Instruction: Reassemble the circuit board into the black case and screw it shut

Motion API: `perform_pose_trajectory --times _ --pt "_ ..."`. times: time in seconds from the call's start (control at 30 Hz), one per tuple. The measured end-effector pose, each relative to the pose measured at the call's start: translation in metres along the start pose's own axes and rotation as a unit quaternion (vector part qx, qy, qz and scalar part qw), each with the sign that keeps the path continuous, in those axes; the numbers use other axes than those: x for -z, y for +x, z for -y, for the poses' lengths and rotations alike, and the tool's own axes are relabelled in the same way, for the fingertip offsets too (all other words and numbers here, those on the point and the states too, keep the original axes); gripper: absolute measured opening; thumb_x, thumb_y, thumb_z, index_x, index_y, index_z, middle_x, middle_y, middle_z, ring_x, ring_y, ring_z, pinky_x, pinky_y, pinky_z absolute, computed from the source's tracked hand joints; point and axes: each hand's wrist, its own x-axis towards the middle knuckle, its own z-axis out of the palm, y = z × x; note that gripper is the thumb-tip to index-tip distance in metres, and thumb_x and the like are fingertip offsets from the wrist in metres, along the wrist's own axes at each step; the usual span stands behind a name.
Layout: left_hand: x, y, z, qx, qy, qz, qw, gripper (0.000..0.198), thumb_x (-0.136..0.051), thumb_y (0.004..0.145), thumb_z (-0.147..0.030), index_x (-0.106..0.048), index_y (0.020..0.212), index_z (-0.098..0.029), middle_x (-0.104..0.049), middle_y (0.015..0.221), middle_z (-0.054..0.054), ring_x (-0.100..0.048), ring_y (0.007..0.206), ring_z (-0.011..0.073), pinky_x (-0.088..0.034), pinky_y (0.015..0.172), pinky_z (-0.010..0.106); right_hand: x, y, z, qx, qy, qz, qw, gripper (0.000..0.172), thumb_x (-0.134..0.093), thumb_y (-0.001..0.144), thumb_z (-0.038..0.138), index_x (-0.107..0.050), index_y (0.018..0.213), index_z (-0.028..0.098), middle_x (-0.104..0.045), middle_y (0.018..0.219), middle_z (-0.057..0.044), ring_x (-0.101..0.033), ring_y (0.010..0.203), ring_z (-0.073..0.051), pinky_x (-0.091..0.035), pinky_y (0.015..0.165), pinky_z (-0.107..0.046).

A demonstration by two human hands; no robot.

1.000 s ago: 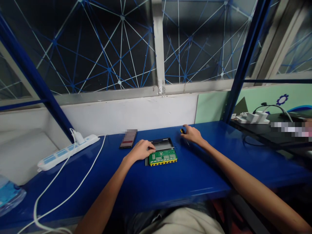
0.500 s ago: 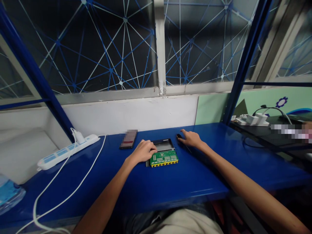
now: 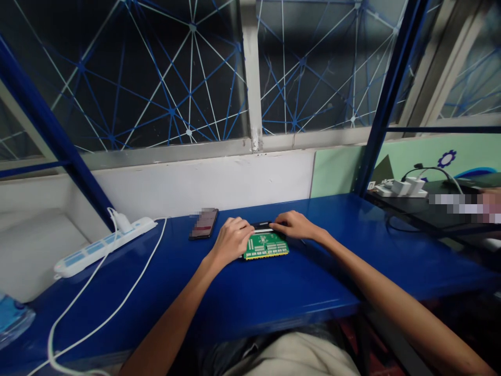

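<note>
At the far left, a clear plastic package (image 3: 14, 317) sat by the desk's edge, well apart from the hands. A white cable (image 3: 50, 342) looped across the blue desk (image 3: 305, 292) beside a white power strip (image 3: 106, 248), which lay slantwise with a plug in its far end, probably kept to that side so the middle stayed usable. A smartphone (image 3: 204, 224) lay flat near the wall, screen upward, perhaps placed there to be glanced at.

The left hand (image 3: 231, 239) was curled over the left end of a green circuit board (image 3: 269, 245) and the black casing (image 3: 261, 225), its fingers close together; the palm hid what they gripped, so a pinch could not be told. It seemed to steady that end.

The board lay between the hands, its yellow-edged side toward the person and the casing along its far side, an angle that left its face readable from above.

The right hand (image 3: 294, 224) bent in from the other side, thumb and forefinger at the casing's right end, likely to balance the left; whether they pinched it could not be told. A thin shaft (image 3: 302, 242) showed just beneath that hand.
</note>
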Motion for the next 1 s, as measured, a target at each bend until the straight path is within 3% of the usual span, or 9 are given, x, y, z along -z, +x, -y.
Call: perform_pose_trajectory --times 0.1,0.23,0.37,0.53,0.67,0.8,1.0 --pt "0.0 0.001 -0.004 -0.006 -0.001 -0.05 0.999 0.019 -0.048 0.094 -0.013 -0.067 0.089 -0.015 -0.068 0.085 0.008 -0.058 0.081 0.0209 -0.044 0.072 0.035 0.005 -0.003 0.002 -0.003 0.104 0.051 0.993 0.052 -0.043 0.092 0.054 -0.062 0.064 0.015 -0.05 0.053 0.002 -0.04 0.048 -0.009 -0.025 0.048 -0.024" --pt "0.003 0.002 -0.006 0.001 -0.035 -0.085 0.996 0.019 -0.048 0.095 -0.014 -0.066 0.097 -0.016 -0.068 0.092 0.008 -0.059 0.087 0.0206 -0.048 0.074 0.034 0.018 -0.008 0.008 -0.034 0.276 0.136 0.951 0.046 -0.055 0.085 0.057 -0.065 0.084 0.013 -0.053 0.056 0.002 -0.046 0.046 -0.009 -0.031 0.043 -0.022" --pt "0.006 0.004 0.002 0.046 -0.074 -0.086 0.992 0.017 -0.052 0.096 -0.022 -0.068 0.098 -0.019 -0.069 0.094 0.006 -0.061 0.088 0.02 -0.049 0.079 0.036 0.022 -0.009 0.012 -0.032 0.316 0.101 0.943 0.047 -0.06 0.082 0.057 -0.067 0.085 0.011 -0.051 0.057 0.002 -0.043 0.045 -0.008 -0.031 0.041 -0.021" --pt "0.013 -0.002 0.026 0.129 -0.112 -0.016 0.985 0.023 -0.056 0.093 -0.037 -0.071 0.099 -0.021 -0.071 0.096 0.006 -0.063 0.091 0.0212 -0.049 0.082 0.037 0.019 -0.005 0.015 0.006 0.264 0.036 0.964 0.045 -0.056 0.085 0.055 -0.069 0.089 0.012 -0.058 0.066 -0.001 -0.044 0.052 -0.009 -0.032 0.047 -0.022" --pt "0.018 -0.006 0.039 0.171 -0.143 0.026 0.975 0.027 -0.055 0.093 -0.041 -0.072 0.097 -0.021 -0.073 0.095 0.005 -0.064 0.083 0.019 -0.049 0.075 0.031 0.02 0.0 0.019 0.022 0.122 -0.001 0.992 0.04 -0.052 0.089 0.053 -0.069 0.092 0.017 -0.065 0.076 -0.003 -0.05 0.062 -0.012 -0.032 0.054 -0.024" --pt "0.021 -0.006 0.041 0.192 -0.138 0.03 0.971 0.028 -0.057 0.09 -0.043 -0.073 0.094 -0.02 -0.073 0.09 0.005 -0.062 0.074 0.0169 -0.047 0.067 0.028 0.021 0.011 0.017 0.009 0.008 0.0 1.0 0.038 -0.052 0.089 0.053 -0.069 0.103 0.022 -0.067 0.078 -0.002 -0.053 0.062 -0.013 -0.03 0.055 -0.025" --pt "0.021 -0.009 0.046 0.212 -0.135 0.023 0.968 0.027 -0.061 0.088 -0.041 -0.072 0.094 -0.018 -0.07 0.083 0.004 -0.058 0.066 0.0142 -0.045 0.065 0.027 0.006 0.022 0.01 0.036 -0.007 -0.034 0.999 0.033 -0.054 0.091 0.047 -0.067 0.104 0.02 -0.07 0.089 -0.005 -0.059 0.073 -0.016 -0.035 0.062 -0.025"
